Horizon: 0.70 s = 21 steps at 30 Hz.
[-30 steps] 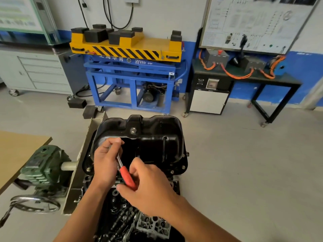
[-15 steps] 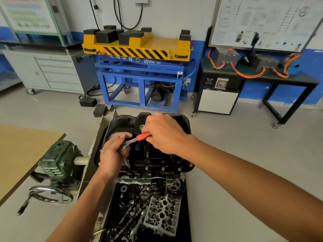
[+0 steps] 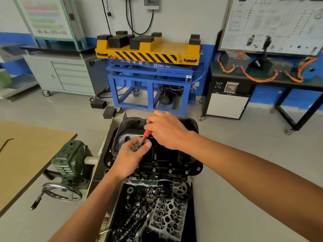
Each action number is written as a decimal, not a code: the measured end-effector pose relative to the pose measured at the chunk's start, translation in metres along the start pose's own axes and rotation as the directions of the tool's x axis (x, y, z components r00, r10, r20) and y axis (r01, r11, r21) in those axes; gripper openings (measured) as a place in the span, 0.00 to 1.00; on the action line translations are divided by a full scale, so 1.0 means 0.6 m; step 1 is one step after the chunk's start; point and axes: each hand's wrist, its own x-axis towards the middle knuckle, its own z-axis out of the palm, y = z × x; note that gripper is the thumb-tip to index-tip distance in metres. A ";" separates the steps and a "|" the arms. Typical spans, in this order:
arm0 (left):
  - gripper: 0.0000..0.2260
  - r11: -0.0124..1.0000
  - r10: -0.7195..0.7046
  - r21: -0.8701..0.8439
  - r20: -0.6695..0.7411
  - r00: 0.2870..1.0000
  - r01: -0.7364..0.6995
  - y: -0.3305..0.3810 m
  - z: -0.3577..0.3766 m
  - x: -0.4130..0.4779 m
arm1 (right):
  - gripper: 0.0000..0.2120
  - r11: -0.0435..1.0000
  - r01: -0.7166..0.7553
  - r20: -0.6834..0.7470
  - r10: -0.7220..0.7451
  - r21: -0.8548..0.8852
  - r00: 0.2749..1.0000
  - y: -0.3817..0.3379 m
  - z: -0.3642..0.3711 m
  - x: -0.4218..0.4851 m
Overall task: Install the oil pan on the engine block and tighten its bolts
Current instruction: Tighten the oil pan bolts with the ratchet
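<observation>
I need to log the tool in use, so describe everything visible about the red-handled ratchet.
The ratchet has a red grip, a thin bright metal shank and a dark round head. It is held slanted over the black oil pan, head nearer and left, grip farther. The left hand pinches the head between thumb and fingers; the right hand curls round the grip, hiding most of it. No socket can be made out.

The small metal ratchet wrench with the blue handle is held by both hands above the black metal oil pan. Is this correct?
Only the colour is wrong: the handle is red. The head view shows the small metal ratchet wrench held by the left hand and the right hand above the black metal oil pan.
</observation>
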 end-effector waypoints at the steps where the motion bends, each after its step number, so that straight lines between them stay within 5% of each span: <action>1: 0.13 1.000 0.022 -0.006 -0.025 0.999 -0.022 0.002 -0.001 0.000 | 0.10 1.000 -0.009 0.010 0.009 0.002 1.000 0.002 -0.002 -0.006; 10: 0.17 0.999 0.043 0.002 -0.171 0.984 -0.043 0.012 -0.009 0.015 | 0.10 0.982 -0.094 0.241 0.054 0.161 0.969 -0.032 -0.054 -0.054; 17: 0.20 0.997 0.033 -0.063 -0.133 0.991 -0.041 0.020 -0.004 0.016 | 0.27 0.918 -0.090 0.199 0.012 0.386 0.980 -0.105 -0.050 -0.053; 21: 0.19 0.992 -0.017 -0.129 -0.103 0.995 0.003 0.016 -0.003 0.013 | 0.27 0.879 -0.115 0.200 0.022 0.463 0.979 -0.127 -0.034 -0.031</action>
